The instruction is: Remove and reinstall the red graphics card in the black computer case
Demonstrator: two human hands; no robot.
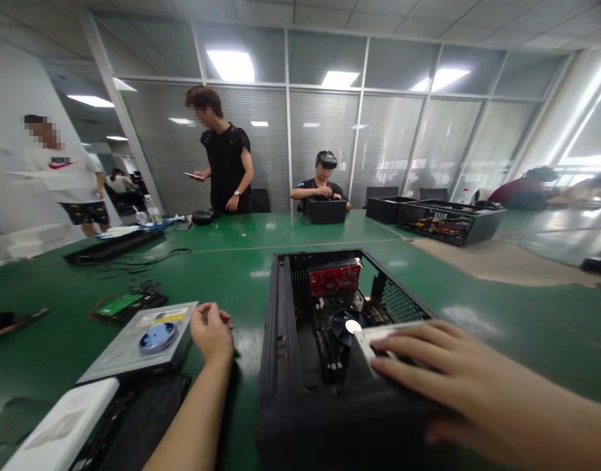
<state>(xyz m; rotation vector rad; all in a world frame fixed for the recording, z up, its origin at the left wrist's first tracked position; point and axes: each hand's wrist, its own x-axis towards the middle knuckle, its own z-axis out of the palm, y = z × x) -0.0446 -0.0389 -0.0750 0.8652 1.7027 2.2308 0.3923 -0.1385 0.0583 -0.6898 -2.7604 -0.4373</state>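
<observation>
Before me, an open black computer case lies on its side. Inside it show a red graphics card, a CPU fan and memory slots. My right hand reaches over the near right part of the case. Its fingers are stretched out on a pale, box-shaped part, perhaps a power supply; the thumb is partly hidden below. Left of the case, my left hand has its fingers curled together, hiding whatever is in them. Beside it lies a silver optical drive bearing a blue round dish.
A white box-like object and dark parts lie at the near left. Behind them are a green circuit board, cables and a black panel. Across the table, a seated person works at another case; more cases stand right.
</observation>
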